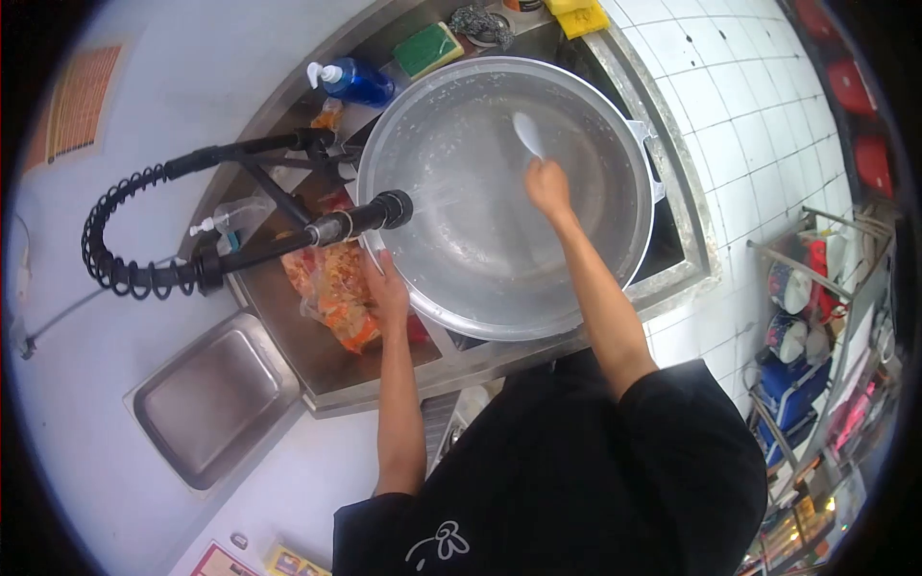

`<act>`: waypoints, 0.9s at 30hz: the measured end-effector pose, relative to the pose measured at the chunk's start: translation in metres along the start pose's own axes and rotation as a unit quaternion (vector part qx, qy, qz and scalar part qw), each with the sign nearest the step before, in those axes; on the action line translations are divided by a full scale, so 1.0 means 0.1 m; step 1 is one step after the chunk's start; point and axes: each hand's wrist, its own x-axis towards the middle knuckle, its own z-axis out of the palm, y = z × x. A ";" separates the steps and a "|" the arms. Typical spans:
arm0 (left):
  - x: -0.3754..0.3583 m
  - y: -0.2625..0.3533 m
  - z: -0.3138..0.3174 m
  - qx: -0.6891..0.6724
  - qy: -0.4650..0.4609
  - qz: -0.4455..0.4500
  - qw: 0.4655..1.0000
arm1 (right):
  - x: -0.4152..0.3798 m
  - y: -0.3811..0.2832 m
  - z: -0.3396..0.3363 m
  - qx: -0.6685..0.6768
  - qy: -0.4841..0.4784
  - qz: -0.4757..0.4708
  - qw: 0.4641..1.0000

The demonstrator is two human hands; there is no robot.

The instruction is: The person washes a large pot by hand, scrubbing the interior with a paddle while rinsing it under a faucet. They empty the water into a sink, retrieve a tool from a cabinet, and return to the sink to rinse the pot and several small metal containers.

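Note:
A large round metal pot (461,259) lies over the sink, its inside facing up. Water sprays into it from the black faucet head (389,209) at its left side. My right hand (547,187) is closed around the handle of a white spoon-shaped utensil (527,132) inside the pot. At the lower left rim, my left hand (387,286) grips the pot's edge or handle; its fingertips are partly hidden. Beside that hand sit plastic bags with orange and red contents (341,293).
Behind the pot are a blue pump bottle (357,81), a green sponge (427,50), steel wool (480,23) and a yellow packet (581,17). A rectangular metal tray (211,398) lies at the lower left. A rack with bowls (789,288) stands at the right.

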 end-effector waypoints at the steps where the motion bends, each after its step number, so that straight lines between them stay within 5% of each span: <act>1: 0.00 0.01 -0.01 -0.009 0.007 -0.005 1.000 | -0.14 -0.04 -0.20 -0.029 0.021 0.038 0.999; 3: 0.00 0.03 -0.02 0.018 0.002 -0.006 1.000 | -0.16 -0.12 -0.28 -0.066 0.039 0.064 0.995; 5: 0.01 -0.08 0.00 0.027 0.017 0.005 0.999 | -0.12 -0.01 -0.04 -0.108 0.044 -0.037 0.992; 11: -0.08 0.23 -0.06 0.075 0.064 0.023 0.995 | -0.94 0.30 1.02 -0.337 -0.158 -0.269 0.888; 17: -0.05 0.21 -0.06 -0.045 0.040 0.001 0.998 | -1.31 0.37 -0.09 -0.357 -0.263 -0.169 0.880; 21: -0.03 0.16 -0.07 -0.043 0.042 0.005 0.998 | -0.74 -0.08 -0.57 -0.212 -0.080 -0.173 0.958; 25: -0.02 0.15 -0.08 -0.027 0.057 0.035 0.997 | 0.01 -0.31 -0.24 -0.150 0.092 -0.160 0.971; 27: -0.03 0.14 -0.07 -0.031 0.057 0.043 0.997 | 0.16 -0.49 0.15 -0.048 0.059 -0.148 0.986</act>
